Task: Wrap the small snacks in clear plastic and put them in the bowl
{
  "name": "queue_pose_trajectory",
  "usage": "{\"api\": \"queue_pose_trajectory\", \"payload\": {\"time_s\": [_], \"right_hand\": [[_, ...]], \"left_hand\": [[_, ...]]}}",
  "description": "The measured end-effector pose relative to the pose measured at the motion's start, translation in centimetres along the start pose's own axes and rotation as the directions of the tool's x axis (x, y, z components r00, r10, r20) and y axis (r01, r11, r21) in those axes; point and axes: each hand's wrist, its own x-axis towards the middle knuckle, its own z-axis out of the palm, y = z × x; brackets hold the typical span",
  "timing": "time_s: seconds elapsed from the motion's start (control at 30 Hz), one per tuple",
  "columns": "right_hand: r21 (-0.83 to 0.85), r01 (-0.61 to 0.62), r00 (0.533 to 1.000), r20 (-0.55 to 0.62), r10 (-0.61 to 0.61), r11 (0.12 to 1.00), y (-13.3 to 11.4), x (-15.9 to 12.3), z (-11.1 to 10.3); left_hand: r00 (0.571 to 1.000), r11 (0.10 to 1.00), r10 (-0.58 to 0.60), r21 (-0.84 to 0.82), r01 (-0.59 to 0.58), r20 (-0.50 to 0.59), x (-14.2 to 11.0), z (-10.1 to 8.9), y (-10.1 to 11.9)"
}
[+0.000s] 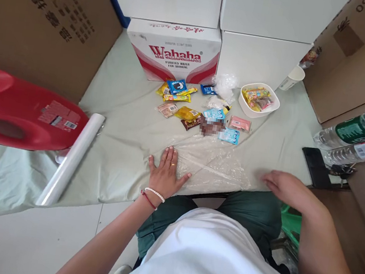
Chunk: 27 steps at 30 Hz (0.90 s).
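A thin sheet of clear plastic wrap (pixel 216 165) lies wrinkled on the cloth-covered table in front of me. My left hand (pixel 165 171) rests flat at its left edge, fingers spread, with a ring and two bracelets showing. My right hand (pixel 277 182) is just beyond the sheet's right edge; its fingertips are blurred, and whether they grip anything is unclear. Behind the sheet lie several wrapped snacks, among them a yellow packet (pixel 188 114), a light blue packet (pixel 229 135) and a pink packet (pixel 240 123). A white bowl (pixel 257 114) holds more snack packets.
At the left a roll of plastic wrap (pixel 71 159) lies beside a red plastic object (pixel 24 113). A Wahaha carton (pixel 177 54) stands at the back. Water bottles (pixel 358 131), a black phone (pixel 316 167) and a paper cup (pixel 293 78) are on the right.
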Motion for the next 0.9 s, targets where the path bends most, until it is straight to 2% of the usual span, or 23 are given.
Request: {"api": "queue_pose_trajectory", "payload": {"time_s": [0.07,0.13,0.2,0.27,0.37,0.47,0.6,0.7,0.8,0.9], "right_hand": [[0.047,0.045,0.979,-0.202,-0.035,0.998,-2.5,2.2,-0.5],[0.087,0.171,0.921,-0.368,-0.128,0.981,-5.7,5.3,0.2],[0.039,0.33,0.881,-0.372,-0.293,0.943,-8.5,8.3,2.1],[-0.043,0.385,0.88,-0.284,-0.381,0.922,-9.9,10.8,4.4],[-0.129,0.304,0.923,-0.205,-0.326,0.944,-8.8,12.8,6.9],[-0.161,0.225,0.941,-0.22,-0.257,0.961,-5.7,12.8,7.3],[-0.122,0.18,0.932,-0.295,-0.209,0.976,-2.6,12.5,5.0],[-0.048,0.145,0.887,-0.436,-0.151,0.988,-2.6,13.7,2.0],[-0.018,0.164,0.851,-0.503,-0.151,0.986,-4.2,17.7,-1.7],[-0.07,0.175,0.87,-0.456,-0.188,0.982,-7.2,24.6,-4.9]], "left_hand": [[1.0,1.0,0.022,0.014,-0.022,0.003,-0.2,0.0,0.1],[0.998,0.998,0.062,0.028,-0.062,0.009,-0.4,0.0,0.0],[0.994,0.994,0.104,0.042,-0.104,0.015,-0.7,-0.2,-0.1],[0.99,0.989,0.139,0.055,-0.14,0.022,-1.0,-0.4,-0.5],[0.985,0.983,0.171,0.066,-0.173,0.034,-1.5,-0.6,-1.3],[0.981,0.98,0.187,0.066,-0.19,0.046,-1.8,-0.8,-2.1],[0.975,0.974,0.216,0.057,-0.218,0.05,-2.0,-0.9,-2.7],[0.969,0.968,0.244,0.049,-0.245,0.031,-2.2,-0.9,-2.8],[0.967,0.967,0.253,0.035,-0.252,-0.012,-2.2,-0.8,-3.0],[0.966,0.966,0.257,0.01,-0.257,-0.036,-2.2,-0.8,-3.1]]}}
